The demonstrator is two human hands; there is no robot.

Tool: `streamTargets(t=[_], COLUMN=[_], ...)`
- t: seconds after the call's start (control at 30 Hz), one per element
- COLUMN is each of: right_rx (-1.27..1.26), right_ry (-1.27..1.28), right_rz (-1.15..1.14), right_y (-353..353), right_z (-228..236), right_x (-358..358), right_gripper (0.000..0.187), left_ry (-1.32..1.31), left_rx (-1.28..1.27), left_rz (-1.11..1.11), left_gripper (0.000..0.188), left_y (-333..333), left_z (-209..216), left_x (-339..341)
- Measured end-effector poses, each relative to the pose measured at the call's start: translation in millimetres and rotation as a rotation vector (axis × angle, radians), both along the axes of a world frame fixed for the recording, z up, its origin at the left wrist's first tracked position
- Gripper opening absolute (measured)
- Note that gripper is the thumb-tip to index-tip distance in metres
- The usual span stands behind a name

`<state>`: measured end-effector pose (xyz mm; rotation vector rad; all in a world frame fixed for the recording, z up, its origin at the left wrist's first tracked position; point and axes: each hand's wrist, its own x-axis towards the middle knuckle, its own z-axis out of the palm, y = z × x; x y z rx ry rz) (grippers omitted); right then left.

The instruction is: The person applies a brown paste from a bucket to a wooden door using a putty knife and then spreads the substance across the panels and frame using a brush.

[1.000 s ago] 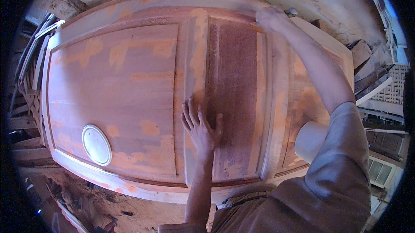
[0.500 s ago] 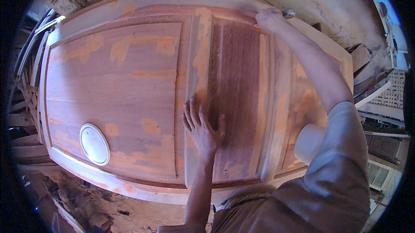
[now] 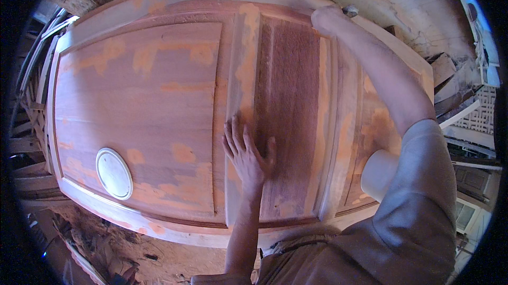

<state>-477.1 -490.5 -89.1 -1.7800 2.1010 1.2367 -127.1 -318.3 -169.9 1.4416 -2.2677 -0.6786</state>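
Note:
A large panelled wooden door (image 3: pixel 151 113) lies before me, its reddish-brown wood patched with orange filler. My left hand (image 3: pixel 246 155) rests flat on the upright between two panels, fingers spread and thumb apart, holding nothing. With the arm stretched far out, my right hand (image 3: pixel 327 19) presses at the far end of the narrow dark panel (image 3: pixel 291 105), on the moulding by the far rail. Its fingers are curled down. Whatever lies beneath them is hidden from view.
A round white lid (image 3: pixel 114 174) lies on the left panel. A white tub (image 3: pixel 379 175) stands on the right panel, beside my right sleeve. Stacked timber (image 3: pixel 34 184) crowds the left side. Wood scraps (image 3: pixel 447 76) lie past the far right corner, near a wall.
My right hand has shifted very slightly along the far moulding. My left hand stays in the same place on the door. The whole view has tilted a little.

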Motion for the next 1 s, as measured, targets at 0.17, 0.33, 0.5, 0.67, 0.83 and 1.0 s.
streamTargets(t=[0.17,0.33,0.5,0.67,0.83,1.0], right_rx=[0.044,0.132,0.206,0.156,0.214,0.366], right_ry=[0.014,0.026,0.055,-0.025,-0.025,-0.041], right_rz=[-0.095,-0.12,-0.166,-0.118,0.078,0.016], right_y=[-3,-6,-4,-1,-8,-26], right_z=[4,0,-14,12,8,-11], right_x=[2,0,-18,3,-9,-35], right_gripper=[0.025,0.024,0.024,0.022,0.02,0.018], left_ry=[-0.006,-0.007,-0.012,-0.01,-0.026,-0.023], left_rx=[-0.014,-0.003,0.006,-0.016,-0.008,-0.026], left_rz=[-0.002,0.01,-0.002,0.019,0.003,0.022], left_gripper=[0.072,0.072,0.072,0.072,0.072,0.071], left_y=[-1,0,0,-1,-1,0], left_z=[1,0,3,-1,2,-2], left_x=[-1,0,-4,-1,-2,-1])
